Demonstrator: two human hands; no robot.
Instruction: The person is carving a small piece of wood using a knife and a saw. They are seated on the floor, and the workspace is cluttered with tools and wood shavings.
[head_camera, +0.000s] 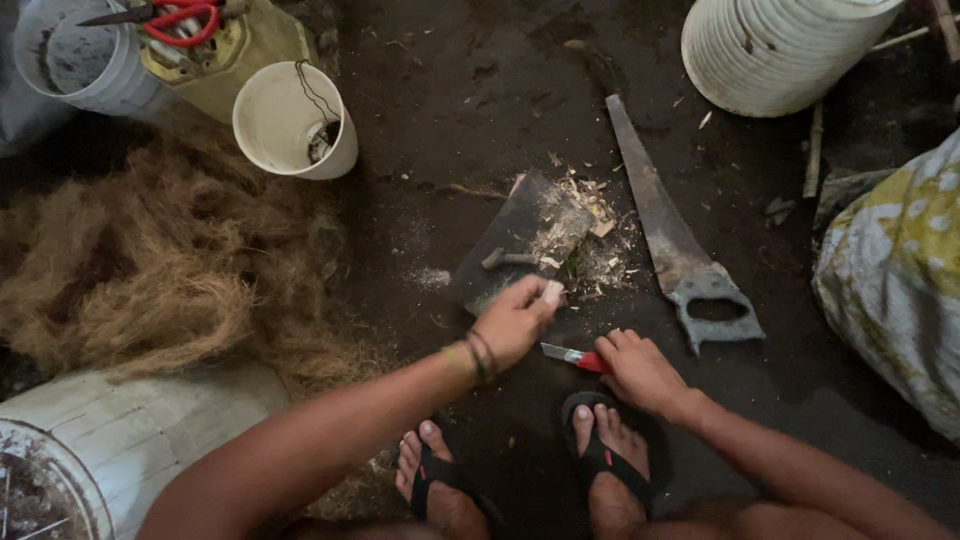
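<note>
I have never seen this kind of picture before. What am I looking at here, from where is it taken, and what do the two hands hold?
There is no machine, only a person crouching on a dark floor. The single picture comes from a camera worn on the head, looking down past the arms to two feet in sandals. The left hand pinches a small pale piece in its fingers. The right hand grips a small knife with a red handle. Ahead lie a flat dark board with wood chips, a rusty handsaw, a white cup and a heap of brown fibre.
</note>
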